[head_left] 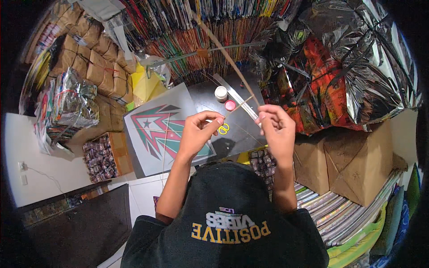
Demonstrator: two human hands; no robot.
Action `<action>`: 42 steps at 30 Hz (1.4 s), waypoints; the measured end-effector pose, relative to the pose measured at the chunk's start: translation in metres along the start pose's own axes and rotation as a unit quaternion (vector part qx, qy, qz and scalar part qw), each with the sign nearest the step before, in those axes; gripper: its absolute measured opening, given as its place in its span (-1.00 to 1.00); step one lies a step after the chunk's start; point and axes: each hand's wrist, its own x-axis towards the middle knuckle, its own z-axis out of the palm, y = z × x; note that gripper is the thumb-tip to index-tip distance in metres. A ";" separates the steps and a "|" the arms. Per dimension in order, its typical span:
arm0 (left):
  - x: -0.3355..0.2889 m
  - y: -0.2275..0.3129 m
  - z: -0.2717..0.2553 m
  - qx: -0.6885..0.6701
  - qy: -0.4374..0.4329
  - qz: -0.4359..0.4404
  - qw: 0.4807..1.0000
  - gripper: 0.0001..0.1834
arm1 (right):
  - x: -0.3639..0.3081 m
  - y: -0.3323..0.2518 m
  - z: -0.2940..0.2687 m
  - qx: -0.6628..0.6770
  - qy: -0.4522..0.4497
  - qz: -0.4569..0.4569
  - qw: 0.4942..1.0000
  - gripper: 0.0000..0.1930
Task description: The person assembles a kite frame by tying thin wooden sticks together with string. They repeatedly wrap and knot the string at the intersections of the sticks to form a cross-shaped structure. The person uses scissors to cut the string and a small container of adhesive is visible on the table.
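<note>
The left hand (199, 132) pinches a thin strand (239, 106), possibly cord, running to the long stick (227, 56) clamped in the right hand (278, 128) above the surface (202, 92), apparently for binding, which next calls for steady tension.

Cramped craft workshop: a dark worktable (208, 96) holds yellow-handled scissors (223, 129) and a white jar (221, 93); brown-paper parcels (100, 73) stack left of it, foil-wrapped bundles (321, 76) right.

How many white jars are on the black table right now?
1. The white jar is on the black table, just beyond the round red object. Others could be hidden behind the left hand or right hand.
</note>
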 end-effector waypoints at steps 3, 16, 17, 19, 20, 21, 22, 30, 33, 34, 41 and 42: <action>-0.002 -0.003 0.000 -0.013 -0.029 0.030 0.999 -0.82 | 0.003 0.004 -0.006 0.007 0.020 -0.008 1.000 -0.83; -0.005 0.004 0.018 -0.043 -0.044 0.063 0.996 -0.81 | -0.018 0.000 0.022 0.026 -0.098 0.038 0.994 -0.84; -0.005 0.006 0.018 -0.046 -0.041 0.056 0.997 -0.81 | -0.018 -0.001 0.022 0.029 -0.099 0.040 0.994 -0.84; -0.006 0.007 0.018 -0.045 -0.037 0.051 0.997 -0.81 | -0.019 -0.001 0.023 0.035 -0.100 0.046 0.993 -0.84; -0.006 0.007 0.018 -0.042 -0.035 0.053 0.997 -0.82 | -0.020 -0.001 0.024 0.033 -0.102 0.044 0.993 -0.84; -0.006 0.007 0.018 -0.039 -0.033 0.055 0.997 -0.82 | -0.020 -0.001 0.024 0.031 -0.103 0.042 0.993 -0.84; -0.006 0.007 0.019 -0.045 -0.034 0.062 0.997 -0.82 | -0.020 -0.001 0.024 0.029 -0.104 0.041 0.993 -0.84; -0.005 0.008 0.018 -0.037 -0.033 0.072 0.996 -0.83 | -0.019 0.000 0.025 0.015 -0.112 0.041 0.993 -0.85; -0.004 0.008 0.019 -0.054 -0.033 0.076 0.995 -0.82 | -0.019 -0.001 0.025 0.015 -0.114 0.041 0.993 -0.85; -0.004 0.008 0.019 -0.054 -0.033 0.074 0.995 -0.82 | -0.018 -0.002 0.025 0.014 -0.115 0.041 0.992 -0.85; -0.001 0.006 0.017 -0.071 -0.041 0.068 0.994 -0.83 | -0.016 0.005 0.024 0.032 -0.130 0.040 0.990 -0.84; -0.001 0.005 0.017 -0.077 -0.042 0.068 0.994 -0.83 | -0.016 0.006 0.025 0.036 -0.130 0.039 0.990 -0.83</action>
